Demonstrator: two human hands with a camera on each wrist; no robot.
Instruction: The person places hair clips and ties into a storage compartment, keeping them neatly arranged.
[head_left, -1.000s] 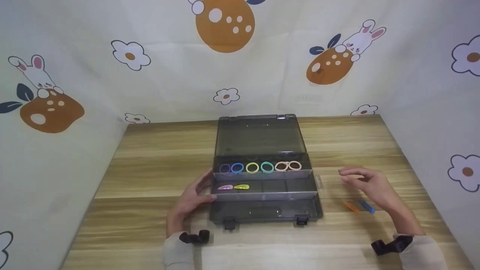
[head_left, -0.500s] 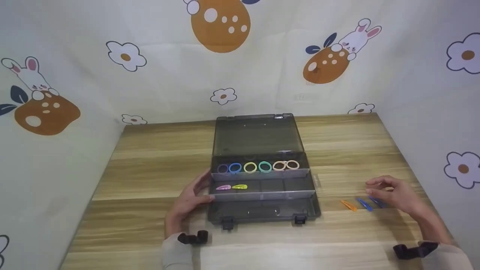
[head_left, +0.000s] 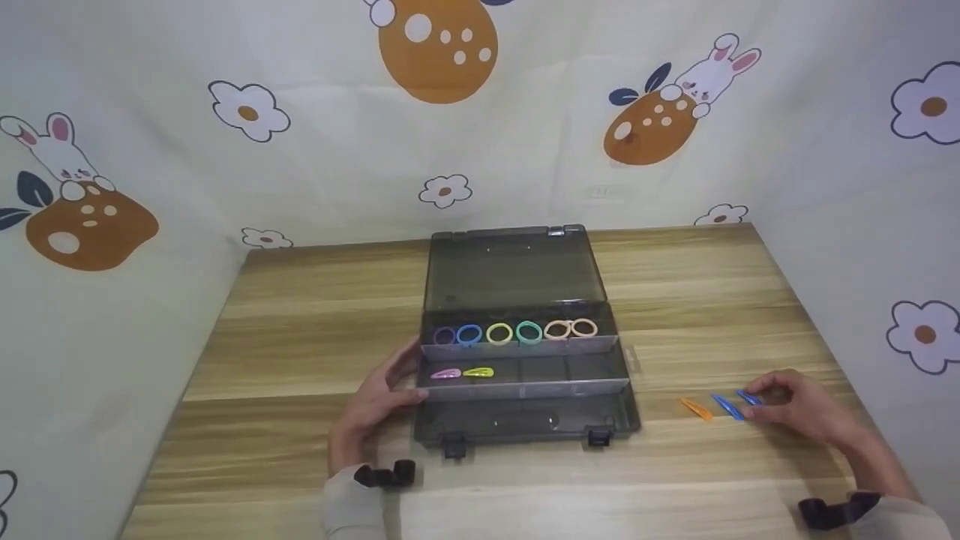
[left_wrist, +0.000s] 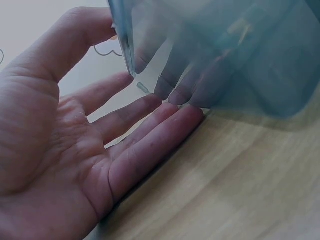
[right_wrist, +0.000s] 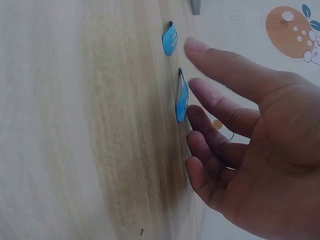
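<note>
My left hand [head_left: 379, 401] rests against the left side of a dark see-through plastic organizer box [head_left: 525, 420]. In the left wrist view its fingers [left_wrist: 150, 145] stretch nearly straight to the box wall. Beside the box, my right hand [head_left: 806, 409] is low over the table, fingertips around the rightmost blue hair clip [head_left: 748, 397]. The right wrist view has that hair clip [right_wrist: 182, 102] close to the spread fingers, not pinched. A second blue hair clip [head_left: 727, 407] and an orange hair clip [head_left: 697, 409] lie to its left.
The raised lid [head_left: 517, 270] stands behind the box. Hair ties, among them a green one [head_left: 529, 333], fill the back row. A pink hair clip [head_left: 446, 373] and a yellow hair clip [head_left: 478, 372] lie in the middle row. A printed curtain [head_left: 337, 165] closes off the table's back.
My right hand has moved right and down from beside the box to the rightmost blue hair clip. My left hand has stayed at the box, and the head view has shifted slightly.
</note>
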